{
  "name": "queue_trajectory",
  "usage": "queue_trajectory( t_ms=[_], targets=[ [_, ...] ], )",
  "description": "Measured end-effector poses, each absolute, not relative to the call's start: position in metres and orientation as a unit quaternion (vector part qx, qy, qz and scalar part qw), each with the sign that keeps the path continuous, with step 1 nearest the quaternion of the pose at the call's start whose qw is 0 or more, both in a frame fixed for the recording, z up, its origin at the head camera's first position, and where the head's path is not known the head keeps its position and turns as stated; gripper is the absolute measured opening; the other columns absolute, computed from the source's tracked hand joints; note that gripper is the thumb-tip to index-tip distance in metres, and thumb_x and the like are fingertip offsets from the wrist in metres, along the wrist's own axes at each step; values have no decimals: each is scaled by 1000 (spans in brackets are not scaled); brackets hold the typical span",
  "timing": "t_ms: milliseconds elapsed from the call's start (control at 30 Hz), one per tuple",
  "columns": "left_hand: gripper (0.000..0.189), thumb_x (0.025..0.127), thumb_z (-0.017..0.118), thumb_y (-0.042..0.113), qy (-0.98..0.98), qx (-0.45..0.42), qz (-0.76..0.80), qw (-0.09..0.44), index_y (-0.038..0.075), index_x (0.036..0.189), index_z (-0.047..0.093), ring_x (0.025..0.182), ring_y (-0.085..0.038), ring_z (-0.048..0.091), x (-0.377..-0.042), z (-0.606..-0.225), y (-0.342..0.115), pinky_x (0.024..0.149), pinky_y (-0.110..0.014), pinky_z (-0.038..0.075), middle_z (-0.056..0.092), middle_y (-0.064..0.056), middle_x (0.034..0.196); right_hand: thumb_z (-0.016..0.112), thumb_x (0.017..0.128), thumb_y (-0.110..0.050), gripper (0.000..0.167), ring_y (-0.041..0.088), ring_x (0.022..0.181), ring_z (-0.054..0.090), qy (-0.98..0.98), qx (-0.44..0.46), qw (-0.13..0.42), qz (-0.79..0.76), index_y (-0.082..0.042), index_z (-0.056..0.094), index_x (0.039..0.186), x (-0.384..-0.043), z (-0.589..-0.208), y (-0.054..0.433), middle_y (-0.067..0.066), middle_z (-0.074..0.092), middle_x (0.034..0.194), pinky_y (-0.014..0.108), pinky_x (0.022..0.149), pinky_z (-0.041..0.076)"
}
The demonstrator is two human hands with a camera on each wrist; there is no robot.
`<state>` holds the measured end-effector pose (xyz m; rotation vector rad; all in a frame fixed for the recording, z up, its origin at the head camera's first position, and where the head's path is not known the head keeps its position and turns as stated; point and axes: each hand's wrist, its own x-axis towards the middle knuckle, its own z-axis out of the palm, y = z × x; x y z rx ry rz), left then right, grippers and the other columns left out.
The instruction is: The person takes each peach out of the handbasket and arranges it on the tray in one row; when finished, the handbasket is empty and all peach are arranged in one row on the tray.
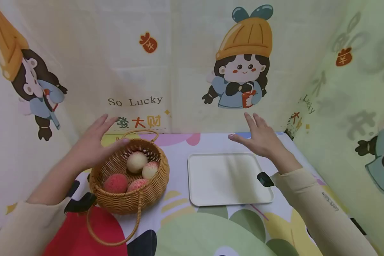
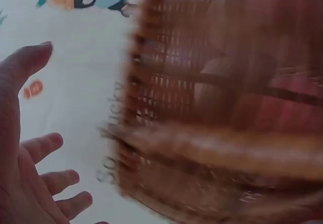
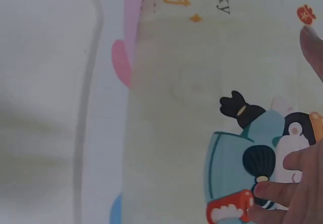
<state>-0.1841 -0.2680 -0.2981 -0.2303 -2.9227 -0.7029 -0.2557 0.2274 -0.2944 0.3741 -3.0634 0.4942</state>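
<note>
My left hand [image 1: 94,145] hovers by the left rim of a wicker basket [image 1: 161,177], its fingers spread and holding nothing. Inside the basket lie a cream peach [image 1: 137,162], a speckled pale peach [image 1: 150,170], a red peach [image 1: 116,183] and a pinkish peach [image 1: 137,184]. One basket handle folds down at the front, the other at the back. Over the far right corner of a white tray [image 1: 224,179] my right hand [image 1: 260,138] is held up with its fingers spread, touching nothing. In the left wrist view the basket [image 2: 212,148] is blurred.
A patterned cloth [image 1: 211,234] covers the table. Printed fabric walls [image 1: 185,71] stand at the back and on both sides, close behind the basket and tray. Dark straps or devices [image 1: 81,202] sit at the wrists.
</note>
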Motion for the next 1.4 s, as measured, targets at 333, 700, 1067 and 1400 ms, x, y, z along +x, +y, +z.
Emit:
queue_trajectory(
  t_ms=[333, 700, 1067, 1400],
  targets=[
    [90, 93, 74, 33, -883, -43, -465, 49, 18, 162, 19, 137, -57, 30, -136, -380, -301, 92, -74, 44, 23, -26, 159, 47, 102, -58, 86, 40, 146, 29, -909, 171, 20, 379, -14, 7, 164, -255, -335, 188, 16, 32, 160, 65, 114, 26],
    [97, 84, 77, 11, -838, -134, -527, 48, 17, 159, 16, 135, -56, 29, -127, -408, -310, 91, -74, 44, 14, -19, 162, 66, 96, -49, 80, 23, 131, 49, -837, 275, -4, 473, -17, 30, 159, -250, -351, 66, 3, 50, 148, 47, 108, 42],
    [100, 77, 86, 22, -883, -115, -448, 77, 15, 158, 28, 142, -49, 27, -120, -399, -317, 92, -74, 44, 17, -11, 166, 83, 85, -34, 78, 21, 121, 60, -809, 398, -72, 426, -15, 44, 151, -248, -330, -11, 3, 62, 133, 38, 101, 49],
    [107, 79, 86, 26, -892, -87, -441, 43, 21, 162, 19, 143, -48, 27, -117, -396, -312, 96, -74, 41, 17, -12, 166, 87, 80, -32, 77, 18, 115, 61, -825, 476, -210, 219, -8, 52, 144, -245, -332, -60, 5, 64, 128, 26, 92, 50]
  ],
)
